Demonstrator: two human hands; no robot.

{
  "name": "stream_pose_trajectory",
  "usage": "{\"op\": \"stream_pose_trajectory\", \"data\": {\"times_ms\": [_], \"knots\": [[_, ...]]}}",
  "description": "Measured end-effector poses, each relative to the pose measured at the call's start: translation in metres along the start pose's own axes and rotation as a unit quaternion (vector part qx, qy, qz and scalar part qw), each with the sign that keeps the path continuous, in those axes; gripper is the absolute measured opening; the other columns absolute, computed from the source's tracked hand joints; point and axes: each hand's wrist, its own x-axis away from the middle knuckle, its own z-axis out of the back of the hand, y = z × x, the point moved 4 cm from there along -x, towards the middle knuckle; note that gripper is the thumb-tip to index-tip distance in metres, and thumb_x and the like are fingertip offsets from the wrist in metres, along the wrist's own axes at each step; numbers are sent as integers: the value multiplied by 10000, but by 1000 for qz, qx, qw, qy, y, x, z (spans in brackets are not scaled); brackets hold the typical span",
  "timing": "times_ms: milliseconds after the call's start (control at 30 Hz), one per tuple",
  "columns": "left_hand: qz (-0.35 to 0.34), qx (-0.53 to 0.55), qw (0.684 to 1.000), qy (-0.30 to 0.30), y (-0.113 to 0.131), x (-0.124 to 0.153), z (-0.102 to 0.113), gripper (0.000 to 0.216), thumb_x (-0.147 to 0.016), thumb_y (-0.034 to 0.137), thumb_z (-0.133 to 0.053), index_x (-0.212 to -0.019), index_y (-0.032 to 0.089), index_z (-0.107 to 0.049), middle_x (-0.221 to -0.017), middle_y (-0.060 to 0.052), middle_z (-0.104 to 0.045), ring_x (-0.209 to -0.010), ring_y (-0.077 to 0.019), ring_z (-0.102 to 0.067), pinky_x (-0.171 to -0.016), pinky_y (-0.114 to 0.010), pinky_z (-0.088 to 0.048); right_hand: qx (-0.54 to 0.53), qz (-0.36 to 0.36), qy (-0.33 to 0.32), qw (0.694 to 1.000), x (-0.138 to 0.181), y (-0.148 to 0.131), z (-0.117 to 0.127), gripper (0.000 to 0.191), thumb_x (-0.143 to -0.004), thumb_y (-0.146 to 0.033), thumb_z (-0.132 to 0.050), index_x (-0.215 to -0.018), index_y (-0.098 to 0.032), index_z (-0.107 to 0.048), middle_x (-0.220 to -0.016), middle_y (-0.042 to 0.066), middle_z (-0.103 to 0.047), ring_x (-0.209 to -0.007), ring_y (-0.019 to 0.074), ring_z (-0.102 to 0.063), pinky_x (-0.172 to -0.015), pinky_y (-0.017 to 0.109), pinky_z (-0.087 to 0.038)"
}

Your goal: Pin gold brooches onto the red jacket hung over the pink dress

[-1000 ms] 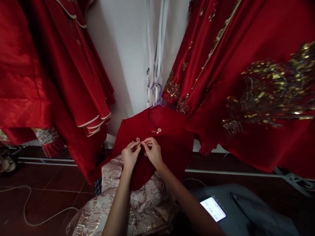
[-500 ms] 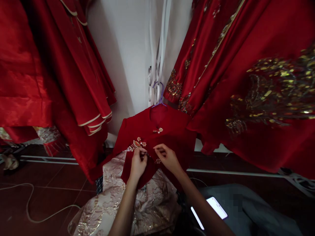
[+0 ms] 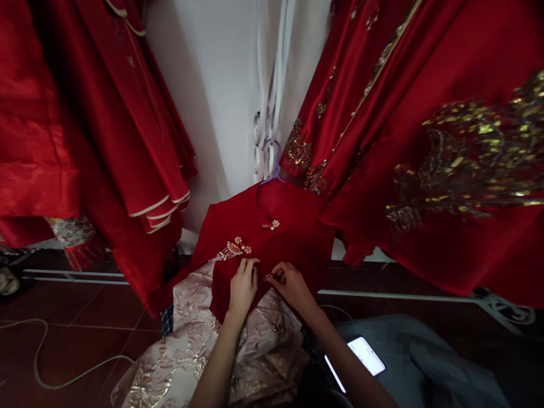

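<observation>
A red jacket [image 3: 293, 209] with a purple hanger [image 3: 276, 164] at its neck lies spread in front of me. Pearl-like flower fasteners [image 3: 272, 225] sit below the neckline, and a beaded fan-shaped brooch [image 3: 232, 249] decorates the chest on the left. My left hand [image 3: 243, 286] has its fingers bent and closed on the jacket's front, just below the brooch. To its right, my right hand [image 3: 291, 281] pinches a small beaded fastener [image 3: 268, 277] at the lower front. Pale brocade fabric [image 3: 187, 328] with a shiny raised pattern lies under the jacket and my forearms.
Red garments [image 3: 140, 141] with cream piping hang at left. Sequined red garments [image 3: 467, 158] hang at right. White rack poles [image 3: 278, 73] stand against the wall. A lit phone [image 3: 368, 356] lies by my right forearm; a white cable [image 3: 38, 357] runs over the tiled floor.
My right hand has moved down from the middle of the jacket's front to the lower fastener, now between its fingers. My left hand has shifted slightly right, leaving the brooch fully visible.
</observation>
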Motion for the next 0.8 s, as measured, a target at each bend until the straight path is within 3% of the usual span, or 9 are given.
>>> {"op": "stream_pose_trajectory", "data": {"times_ms": [167, 300, 400, 533, 633, 700, 800], "knots": [[58, 70, 991, 95, -13, 5, -2, 316, -799, 248, -536, -1081, 183, -411, -937, -47, -526, -642, -124, -525, -619, -244, -451, -99, -54, 22, 993, 1, -1, 5, 185, -743, -372, -610, -778, -202, -546, -731, 15, -641, -588, 152, -628, -550, 268, -496], [44, 42, 996, 71, -11, 3, -5, 200, -833, 310, -505, -996, 196, -483, -910, -45, -541, -685, -142, -548, -640, -255, -445, -224, -100, 98, 964, -13, -3, 14, 327, -713, -487, -622, -806, -192, -517, -802, 46, -646, -557, 169, -658, -419, 249, -509], [35, 34, 996, 69, -9, 2, -4, 148, -849, 310, -486, -934, 207, -551, -912, -51, -560, -731, -153, -579, -685, -267, -454, -314, -116, 129, 934, -23, -5, 12, 412, -643, -509, -683, -826, -176, -522, -851, 69, -659, -613, 195, -684, -457, 260, -555], [44, 110, 988, 95, -14, 3, 0, 168, -816, 348, -548, -846, 192, -604, -817, -42, -614, -735, -158, -606, -709, -274, -476, -404, -168, 47, 898, -21, -3, -4, 426, -573, -443, -760, -822, -149, -578, -778, 79, -689, -610, 216, -690, -524, 289, -584], [101, 229, 963, 97, -23, 6, 1, 227, -767, 389, -603, -821, 168, -613, -751, -34, -641, -669, -147, -614, -622, -256, -502, -443, -194, -19, 875, -12, -2, -9, 384, -557, -375, -785, -811, -139, -620, -759, 81, -703, -653, 217, -693, -621, 319, -591], [133, 325, 931, 94, -27, 10, 1, 256, -742, 390, -627, -834, 152, -611, -751, -36, -651, -667, -145, -622, -591, -248, -516, -450, -189, -37, 872, -8, -3, -8, 364, -571, -356, -778, -825, -137, -639, -774, 81, -708, -680, 207, -693, -666, 323, -583], [148, 409, 896, 90, -29, 15, -1, 271, -698, 343, -675, -862, 135, -618, -786, -48, -670, -711, -144, -639, -662, -257, -536, -436, -152, -44, 886, -7, -9, -11, 352, -591, -350, -761, -852, -137, -659, -795, 76, -710, -705, 197, -688, -705, 328, -570]]}}
